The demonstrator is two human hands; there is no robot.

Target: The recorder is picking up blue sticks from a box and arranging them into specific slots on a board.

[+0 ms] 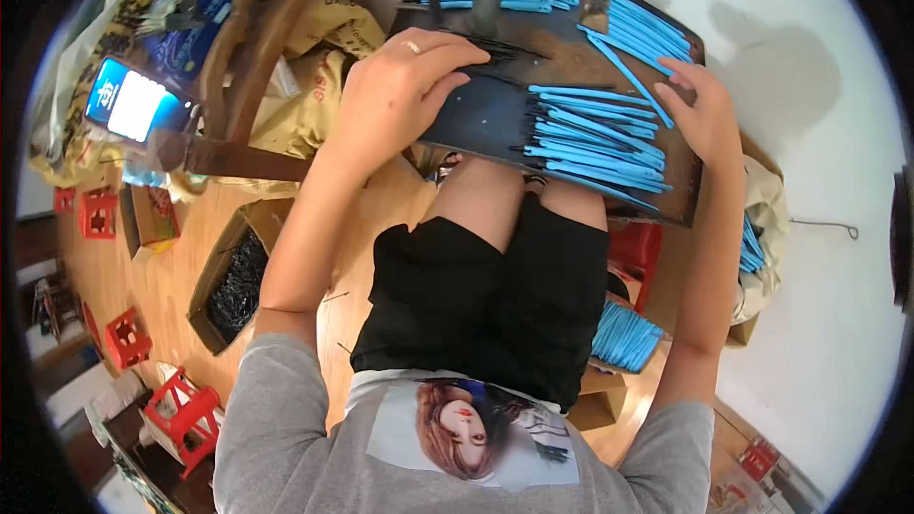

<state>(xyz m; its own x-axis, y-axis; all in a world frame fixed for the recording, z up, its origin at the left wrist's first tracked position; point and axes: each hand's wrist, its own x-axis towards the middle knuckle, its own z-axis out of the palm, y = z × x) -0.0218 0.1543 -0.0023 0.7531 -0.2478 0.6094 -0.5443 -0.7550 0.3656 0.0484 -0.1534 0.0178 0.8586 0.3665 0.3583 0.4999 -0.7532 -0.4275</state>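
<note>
My left hand (405, 86), with a ring on one finger, hovers over the left part of a dark metal work table (476, 119). Its thumb and index finger are curved with their tips apart, beside a small heap of thin black pins (514, 48); its other fingers are hidden. Over the table's right side is my right hand (703, 112), thumb and index finger spread. Close to its fingertips lies a single slim blue stick (628, 79), slanting apart from the others. Between my hands lies a row of blue sticks with dark tips (600, 143).
More blue sticks (638, 27) lie at the table's far side, near an upright metal post (487, 0). A lit phone (138, 100) is at the left by a wooden frame (257, 162). A cardboard box of black pieces (238, 276) and red stools (181, 419) stand on the floor.
</note>
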